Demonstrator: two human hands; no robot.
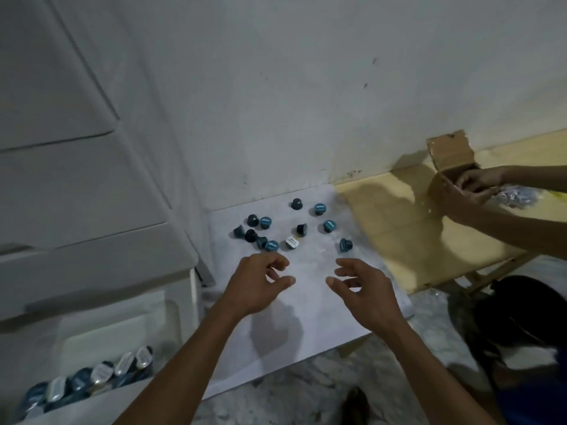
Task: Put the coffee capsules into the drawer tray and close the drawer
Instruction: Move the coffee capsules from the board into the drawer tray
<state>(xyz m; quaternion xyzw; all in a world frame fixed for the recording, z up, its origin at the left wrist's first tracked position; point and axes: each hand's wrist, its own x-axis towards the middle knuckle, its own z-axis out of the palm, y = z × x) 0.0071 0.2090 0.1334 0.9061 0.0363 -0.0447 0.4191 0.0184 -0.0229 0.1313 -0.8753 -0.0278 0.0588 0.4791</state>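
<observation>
Two hands hover over the white table (306, 332), and neither holds anything: your left hand (260, 286) and right hand (365, 289) both have fingers loosely curled and spread apart. Far left and near you, the open drawer (101, 342) already holds a row of capsules in its tray (89, 378). Just beyond your fingers lie the loose coffee capsules (271, 245), twelve as far as you can count, eleven dark or blue and one with a white lid (292, 242). Take the nearest first, pinching each by its body, and carry it leftward. Far right, another person's hands (478, 185) work at a cardboard box (451, 154).
</observation>
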